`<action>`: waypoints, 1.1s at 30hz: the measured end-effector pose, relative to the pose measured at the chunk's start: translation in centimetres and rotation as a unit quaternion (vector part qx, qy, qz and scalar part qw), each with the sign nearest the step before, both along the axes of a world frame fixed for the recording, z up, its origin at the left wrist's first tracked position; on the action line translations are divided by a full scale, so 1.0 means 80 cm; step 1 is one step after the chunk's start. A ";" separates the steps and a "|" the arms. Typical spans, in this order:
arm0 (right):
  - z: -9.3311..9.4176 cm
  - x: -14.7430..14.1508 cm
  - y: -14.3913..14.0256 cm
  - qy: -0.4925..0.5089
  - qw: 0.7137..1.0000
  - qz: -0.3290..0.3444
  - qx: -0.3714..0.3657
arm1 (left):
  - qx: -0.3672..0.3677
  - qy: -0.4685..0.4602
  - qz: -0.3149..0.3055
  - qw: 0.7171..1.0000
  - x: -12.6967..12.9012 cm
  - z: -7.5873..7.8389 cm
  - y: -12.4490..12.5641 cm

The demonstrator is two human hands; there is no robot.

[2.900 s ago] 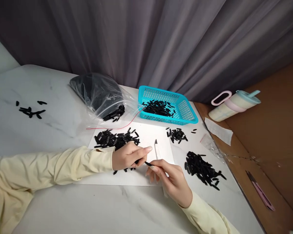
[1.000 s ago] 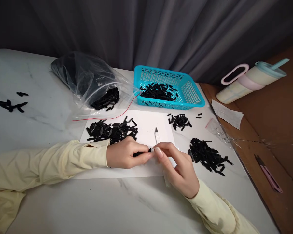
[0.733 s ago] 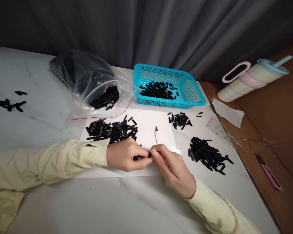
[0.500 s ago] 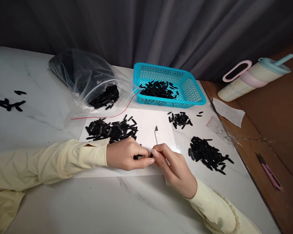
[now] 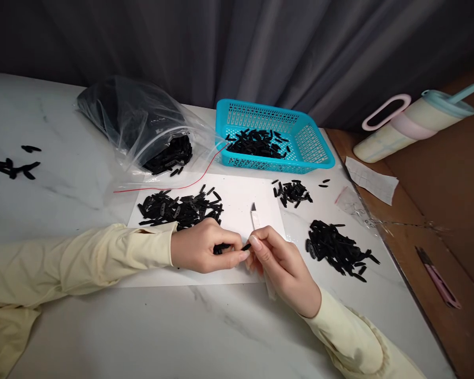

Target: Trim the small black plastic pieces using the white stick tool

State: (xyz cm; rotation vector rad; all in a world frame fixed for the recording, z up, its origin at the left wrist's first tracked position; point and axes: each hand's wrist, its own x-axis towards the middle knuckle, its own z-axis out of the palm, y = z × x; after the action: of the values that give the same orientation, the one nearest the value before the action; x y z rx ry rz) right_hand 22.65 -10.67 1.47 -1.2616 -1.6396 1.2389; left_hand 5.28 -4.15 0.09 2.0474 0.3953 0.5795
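My left hand [image 5: 207, 246] is closed on several small black strip-like pieces [image 5: 221, 248], which show between its thumb and curled fingers. My right hand [image 5: 282, 263] pinches the end of one black strip [image 5: 246, 247] between thumb and fingertip, right beside my left fingertips. A white craft knife [image 5: 255, 218], blade pointing away from me, runs behind the right hand, and a pale part emerges below the palm; its grip is hidden. Both hands are above a white sheet [image 5: 237, 276]. A pile of black strips [image 5: 177, 208] lies just beyond my left hand.
A blue basket [image 5: 276, 164] holds black strips, beside an open clear zip bag [image 5: 138, 116] of them. More piles, one smaller [image 5: 293, 193] and one larger [image 5: 335, 250], lie at right. Beyond the table edge are a tumbler [image 5: 411, 126] and pink-handled snips [image 5: 438, 279].
My right fingers have shifted slightly right, away from the left fingertips, so more of the black strip shows between the hands. The view has moved slightly.
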 end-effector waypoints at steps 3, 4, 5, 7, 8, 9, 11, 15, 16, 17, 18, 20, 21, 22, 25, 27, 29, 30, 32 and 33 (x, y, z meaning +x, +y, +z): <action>-0.001 0.000 0.000 0.013 1.000 0.002 -0.009 | -0.001 -0.006 0.008 1.000 0.000 0.000 0.000; -0.001 0.000 0.000 0.018 1.000 0.003 -0.013 | -0.002 -0.007 0.009 1.000 0.000 0.001 0.000; -0.001 0.000 0.000 0.024 1.000 0.004 -0.018 | -0.003 -0.007 0.010 1.000 0.000 0.001 -0.001; 0.000 0.001 -0.001 0.033 0.999 0.005 -0.027 | -0.006 -0.006 0.010 1.000 0.000 0.001 -0.001; 0.000 0.001 -0.001 0.035 0.999 0.005 -0.029 | -0.008 -0.005 0.011 1.000 0.000 0.001 -0.001; 0.000 0.001 -0.001 0.035 0.999 0.005 -0.030 | -0.009 -0.004 0.012 1.000 0.000 0.000 -0.001; 0.000 0.001 -0.001 0.029 0.999 0.004 -0.023 | -0.012 -0.005 0.016 1.000 0.001 -0.001 -0.001; -0.001 0.000 0.001 0.014 1.000 0.002 -0.010 | -0.019 -0.009 0.013 1.000 0.001 0.000 0.000; -0.001 0.000 0.001 0.012 1.000 0.001 -0.008 | -0.021 -0.006 0.011 1.000 0.001 0.001 0.000; -0.001 0.000 0.001 0.009 1.000 0.000 -0.004 | -0.021 -0.003 0.008 1.000 0.001 0.002 0.000; -0.001 0.000 0.000 0.006 1.000 -0.002 0.002 | -0.022 0.001 0.005 1.000 0.001 0.003 0.001; 0.001 0.001 -0.002 -0.008 1.000 -0.010 0.029 | -0.025 0.008 0.001 1.000 0.001 0.004 0.002; 0.003 0.003 -0.003 -0.020 0.998 -0.022 0.054 | -0.031 0.012 0.001 0.999 0.002 0.004 0.002; 0.005 0.006 -0.002 -0.032 0.995 -0.040 0.084 | -0.040 0.015 0.002 0.999 0.002 0.005 0.003; 0.011 0.023 0.017 -0.053 0.973 -0.130 0.184 | -0.064 0.027 0.003 0.998 0.003 0.004 0.006; 0.016 0.039 0.048 -0.055 0.949 -0.193 0.244 | -0.081 0.038 -0.005 0.996 0.004 0.003 0.008; 0.026 0.055 0.091 -0.074 0.924 -0.232 0.294 | -0.116 0.044 -0.009 0.992 0.003 0.003 0.008; 0.034 0.062 0.113 -0.131 0.909 -0.240 0.315 | -0.136 0.046 -0.011 0.990 0.003 0.003 0.008; 0.057 0.073 0.144 -0.220 0.904 -0.206 0.303 | -0.164 0.046 -0.013 0.985 0.003 0.002 0.008; 0.072 0.076 0.150 -0.234 0.902 -0.196 0.305 | -0.169 0.047 -0.017 0.984 0.003 0.001 0.008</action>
State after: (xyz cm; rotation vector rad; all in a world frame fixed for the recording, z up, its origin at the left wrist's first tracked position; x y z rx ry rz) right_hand 28.76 1.31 7.25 -1.4284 -1.7749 0.1360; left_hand 5.52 -3.55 0.17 1.7549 0.4791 0.3665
